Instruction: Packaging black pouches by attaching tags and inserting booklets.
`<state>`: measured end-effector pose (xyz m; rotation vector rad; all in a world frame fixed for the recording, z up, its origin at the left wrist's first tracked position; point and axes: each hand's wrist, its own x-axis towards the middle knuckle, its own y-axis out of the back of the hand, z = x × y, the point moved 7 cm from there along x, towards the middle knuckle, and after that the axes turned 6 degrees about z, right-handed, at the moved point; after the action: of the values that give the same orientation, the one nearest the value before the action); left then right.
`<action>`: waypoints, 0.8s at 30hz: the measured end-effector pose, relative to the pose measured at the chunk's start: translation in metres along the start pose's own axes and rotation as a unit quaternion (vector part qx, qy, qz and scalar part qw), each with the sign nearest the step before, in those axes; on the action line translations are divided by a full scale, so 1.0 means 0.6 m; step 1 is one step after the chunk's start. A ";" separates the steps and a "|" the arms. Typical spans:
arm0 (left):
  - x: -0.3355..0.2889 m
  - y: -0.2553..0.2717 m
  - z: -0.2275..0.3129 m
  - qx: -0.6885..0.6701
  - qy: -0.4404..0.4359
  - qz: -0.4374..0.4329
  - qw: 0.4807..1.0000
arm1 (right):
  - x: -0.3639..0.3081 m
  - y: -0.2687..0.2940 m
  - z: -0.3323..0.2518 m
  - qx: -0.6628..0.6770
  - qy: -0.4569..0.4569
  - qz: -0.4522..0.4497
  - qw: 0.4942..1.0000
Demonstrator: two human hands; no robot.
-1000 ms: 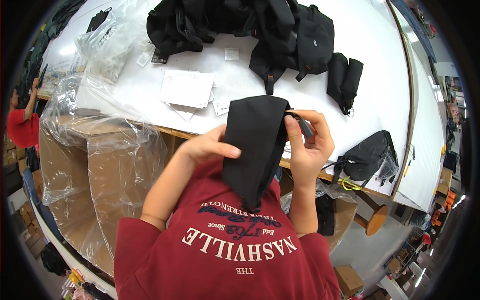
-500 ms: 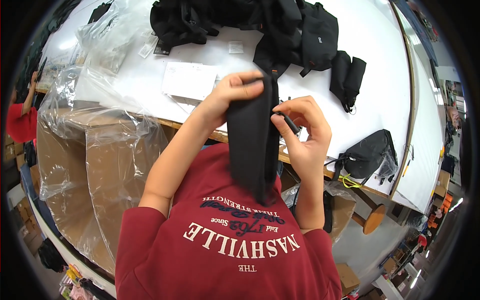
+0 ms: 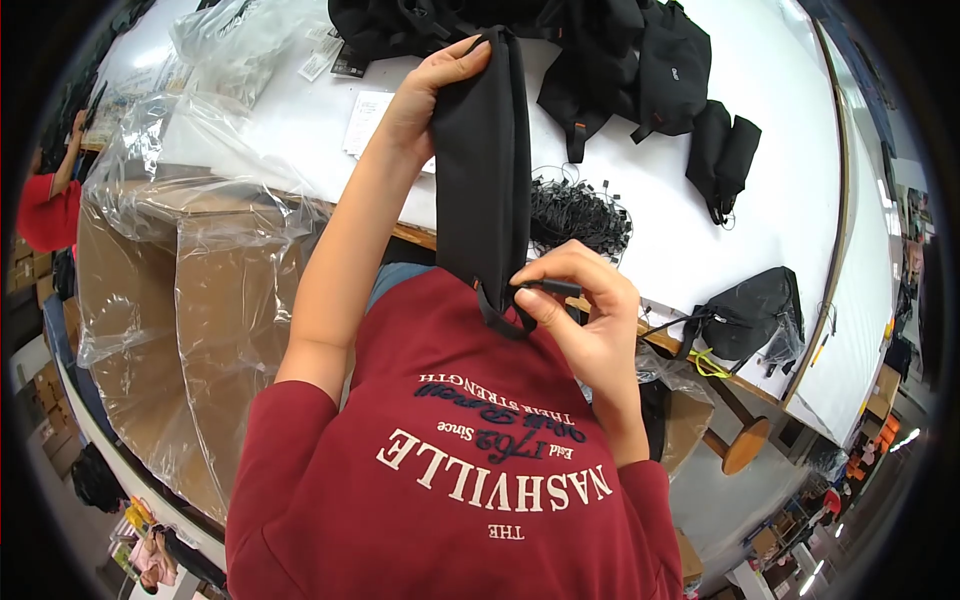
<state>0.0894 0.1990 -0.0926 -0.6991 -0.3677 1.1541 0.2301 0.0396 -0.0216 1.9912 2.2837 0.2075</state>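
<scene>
Upright in front of my chest hangs a long, narrow black pouch (image 3: 472, 180), its seamed edge turned to the right. My left hand (image 3: 428, 95) is closed around its upper end, thumb on the near face. Low on the right edge, my right hand (image 3: 588, 305) pinches a small black pull tab (image 3: 556, 287), apparently a zipper pull, at the pouch's lower end. A short black loop hangs from that end. Behind the pouch, a tangled heap of thin black cords with small tags (image 3: 582, 215) lies on the white table (image 3: 680, 245).
Several black bags (image 3: 672, 75) are piled at the far side, with a folded black piece (image 3: 722, 160) beside them. Another black bag (image 3: 745, 312) lies near the right edge. Left stands a plastic-lined carton (image 3: 215, 350). A wooden stool (image 3: 745, 445) is below the table, and a person in red (image 3: 48, 215) is far left.
My left hand has lifted the pouch's upper end away from me. My right hand, with the pull tab, has moved down to the pouch's lower end, and the cord heap has come into view.
</scene>
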 end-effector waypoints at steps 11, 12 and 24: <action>-0.006 -0.018 -0.025 0.020 -0.018 -0.016 0.999 | 0.023 0.012 -0.024 -0.054 0.073 0.081 0.993; -0.004 -0.015 -0.027 0.020 -0.018 -0.015 1.000 | 0.026 0.011 -0.023 -0.029 0.066 0.073 0.995; -0.019 0.034 -0.018 -0.016 -0.010 0.165 0.986 | 0.016 0.045 -0.023 -0.154 0.130 0.080 0.976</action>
<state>0.0772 0.1896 -0.1136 -0.7964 -0.2953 1.4713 0.2526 0.0521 -0.0032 2.0786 2.0642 0.8266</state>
